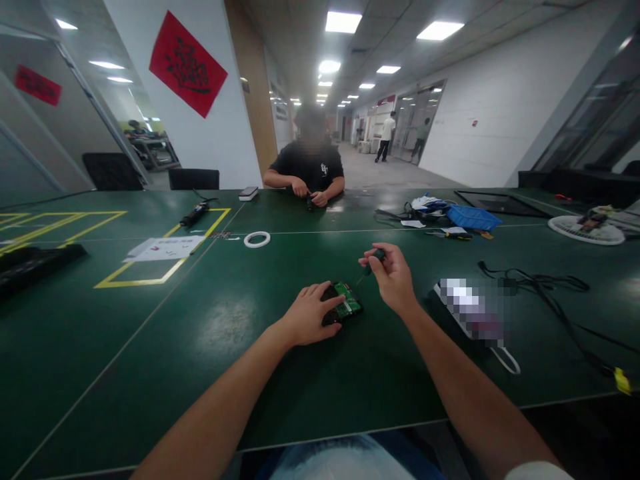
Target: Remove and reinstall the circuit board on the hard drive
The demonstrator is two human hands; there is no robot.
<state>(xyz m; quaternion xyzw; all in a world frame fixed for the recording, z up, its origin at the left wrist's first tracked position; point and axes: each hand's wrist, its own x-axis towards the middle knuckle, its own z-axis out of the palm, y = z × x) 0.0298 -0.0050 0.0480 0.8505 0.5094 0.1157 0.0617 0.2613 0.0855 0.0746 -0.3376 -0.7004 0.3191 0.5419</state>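
Note:
On the green table lies a small black device with a green circuit board (pixel 352 301) facing up. My left hand (pixel 311 316) grips it from the left, with the thumb at its near edge and fingers reaching across the top, covering its left part. Closed around the dark green handle of a screwdriver (pixel 368 269) is my right hand (pixel 394 280). The thin shaft slants down and left toward the far right corner of the board. Whether its tip touches the board I cannot tell.
A pixelated phone-like object (pixel 445 303) with a white strap lies right of my right forearm. Black cables (pixel 543 287) stretch along the right. Farther back are a blue basket (pixel 475 218), a white ring (pixel 257 239) and a paper sheet (pixel 167 249). A person (pixel 310 167) sits opposite.

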